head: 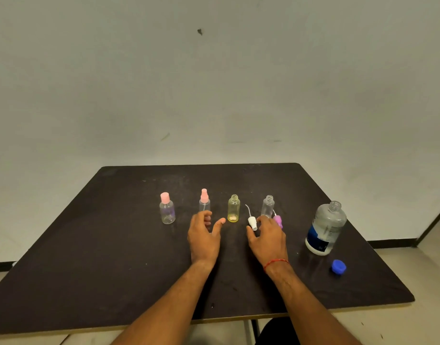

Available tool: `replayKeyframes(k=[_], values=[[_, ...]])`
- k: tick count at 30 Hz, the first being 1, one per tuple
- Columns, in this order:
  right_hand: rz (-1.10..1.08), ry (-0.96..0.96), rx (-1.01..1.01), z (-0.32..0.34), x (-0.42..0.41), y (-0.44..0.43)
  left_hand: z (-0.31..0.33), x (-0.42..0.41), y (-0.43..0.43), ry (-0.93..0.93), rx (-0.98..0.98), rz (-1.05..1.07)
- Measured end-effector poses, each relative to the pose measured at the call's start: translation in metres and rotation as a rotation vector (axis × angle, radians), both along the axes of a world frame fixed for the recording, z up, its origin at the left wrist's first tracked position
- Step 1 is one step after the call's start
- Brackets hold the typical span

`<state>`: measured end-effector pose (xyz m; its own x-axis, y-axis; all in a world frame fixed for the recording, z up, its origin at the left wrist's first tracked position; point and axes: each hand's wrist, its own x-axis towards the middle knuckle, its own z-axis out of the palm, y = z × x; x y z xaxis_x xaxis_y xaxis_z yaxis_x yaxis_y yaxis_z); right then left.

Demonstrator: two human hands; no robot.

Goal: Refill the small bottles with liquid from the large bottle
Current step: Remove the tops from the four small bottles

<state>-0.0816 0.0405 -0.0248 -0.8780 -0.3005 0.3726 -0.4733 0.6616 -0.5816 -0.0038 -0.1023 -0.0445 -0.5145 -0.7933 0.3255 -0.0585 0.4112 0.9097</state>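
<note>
I see my left hand (204, 236) open, fingers spread, just in front of the pink spray bottle (204, 204), which stands upright and capped; its long axis is vertical, and this hand is the nearer one to it. My right hand (267, 236) is loosely open over two loose pump tops, white (252, 223) and purple (278, 221), lying beside the open clear bottle (267, 206); I cannot tell if it touches them. The open yellow bottle (233, 208) stands between my hands, farther back. A pink-capped bottle (167, 211) stands far left. The large bottle (326, 229) stands uncapped at right, its blue cap (338, 266) nearer me. All rest on a dark table (114, 245) against a plain pale wall (214, 83)
</note>
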Motion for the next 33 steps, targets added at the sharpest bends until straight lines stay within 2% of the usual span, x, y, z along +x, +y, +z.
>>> replayKeyframes(k=[6,17,22,27,33], values=[[0.041,0.111,-0.101,0.009,0.009,-0.015,0.001,0.009,-0.025,-0.022,0.011,0.068],[0.148,0.204,-0.225,0.035,0.023,-0.044,0.002,-0.017,-0.049,-0.121,0.101,-0.019],[0.188,0.2,-0.185,0.037,0.022,-0.05,-0.001,-0.02,-0.052,-0.128,0.055,-0.067],[0.213,0.192,-0.158,0.047,0.024,-0.063,0.0,-0.01,-0.049,-0.018,0.109,-0.109],[0.305,0.044,-0.002,0.071,0.022,-0.08,0.003,0.014,-0.033,0.091,0.08,-0.173]])
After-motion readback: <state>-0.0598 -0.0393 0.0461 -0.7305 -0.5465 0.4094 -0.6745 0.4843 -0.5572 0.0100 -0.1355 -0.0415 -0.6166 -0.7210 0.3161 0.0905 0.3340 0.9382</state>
